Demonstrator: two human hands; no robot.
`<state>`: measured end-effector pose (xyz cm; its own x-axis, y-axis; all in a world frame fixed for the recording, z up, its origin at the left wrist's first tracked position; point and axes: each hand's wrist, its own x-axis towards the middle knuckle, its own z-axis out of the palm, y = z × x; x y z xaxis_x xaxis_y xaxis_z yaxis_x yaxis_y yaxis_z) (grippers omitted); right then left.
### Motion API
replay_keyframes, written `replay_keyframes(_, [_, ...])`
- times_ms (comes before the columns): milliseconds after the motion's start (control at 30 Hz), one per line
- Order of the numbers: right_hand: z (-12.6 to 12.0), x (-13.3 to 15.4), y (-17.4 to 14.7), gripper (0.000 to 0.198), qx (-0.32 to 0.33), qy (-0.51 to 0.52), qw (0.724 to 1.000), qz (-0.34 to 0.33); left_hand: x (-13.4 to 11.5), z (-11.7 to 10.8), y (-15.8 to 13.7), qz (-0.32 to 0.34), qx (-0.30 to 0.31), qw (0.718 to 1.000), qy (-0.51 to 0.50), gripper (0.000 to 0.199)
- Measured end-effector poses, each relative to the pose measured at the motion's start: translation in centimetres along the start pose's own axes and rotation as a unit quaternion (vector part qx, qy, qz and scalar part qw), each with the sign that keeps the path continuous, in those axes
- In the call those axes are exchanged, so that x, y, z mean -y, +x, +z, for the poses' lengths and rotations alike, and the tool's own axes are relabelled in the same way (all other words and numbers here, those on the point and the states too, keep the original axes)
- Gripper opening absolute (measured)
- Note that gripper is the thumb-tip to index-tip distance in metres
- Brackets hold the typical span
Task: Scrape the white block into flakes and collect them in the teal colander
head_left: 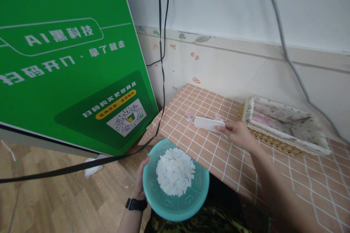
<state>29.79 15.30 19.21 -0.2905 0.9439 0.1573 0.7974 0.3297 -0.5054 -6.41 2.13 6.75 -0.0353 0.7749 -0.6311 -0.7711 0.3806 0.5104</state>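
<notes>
My left hand (140, 178) grips the left rim of a teal plastic colander (201, 204), which is at the table's front edge above my lap. Inside is a heap of white and pale blue scraps (175, 171) that look like torn paper. Over the checked tabletop, my right hand (236, 133) is closed on the right end of a flat white oblong piece (207, 123), whose exact kind I cannot make out. By its left end lie small pinkish scraps (188, 115), with another pinkish bit (218, 117) just behind it.
A lined wicker basket (284, 125) stands on the brown checked table (202, 98) to the right. A black strap (109, 159) hangs across the left. The green cabinet (71, 80) stands left of the table, above the wood-look floor (82, 196). A grey cable (284, 51) runs down the wall.
</notes>
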Motion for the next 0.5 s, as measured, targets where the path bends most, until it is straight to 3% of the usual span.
replay_keyframes(233, [0.3,0.3,1.5,0.046,-0.041,-0.009,0.999,0.000,-0.2,0.9,-0.5,-0.005,-0.017,1.000,0.005,0.023])
replay_keyframes(500, [0.3,1.0,4.4,0.043,0.003,-0.012,0.999,-0.043,-0.6,1.9,-1.4,0.002,-0.070,0.998,0.004,0.012])
